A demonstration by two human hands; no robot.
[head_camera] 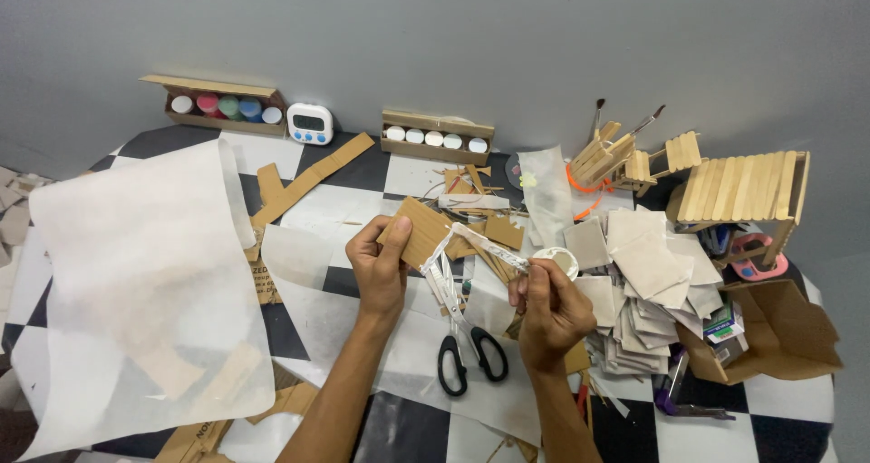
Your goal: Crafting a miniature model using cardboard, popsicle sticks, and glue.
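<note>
— Above the tabletop (797, 400), how many hands?
— Two: left hand (381, 268) fingers pinch one cardboard piece (419, 231); right hand (551, 307) fingers grip one tape roll (557, 261), its strip (480, 243) touching the cardboard.
— Beneath them?
— One pair of scissors (468, 354), near a stack of grey squares (639, 300).

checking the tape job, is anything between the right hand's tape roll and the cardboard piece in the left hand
Nothing visible: only the white tape strip spans from the tape roll in the right hand to the cardboard piece in the left hand.

scissors (471, 354) on table (788, 418) before hands, card stack (648, 286) right, paper sheet (136, 282) left, paint boxes (222, 105) behind
</note>
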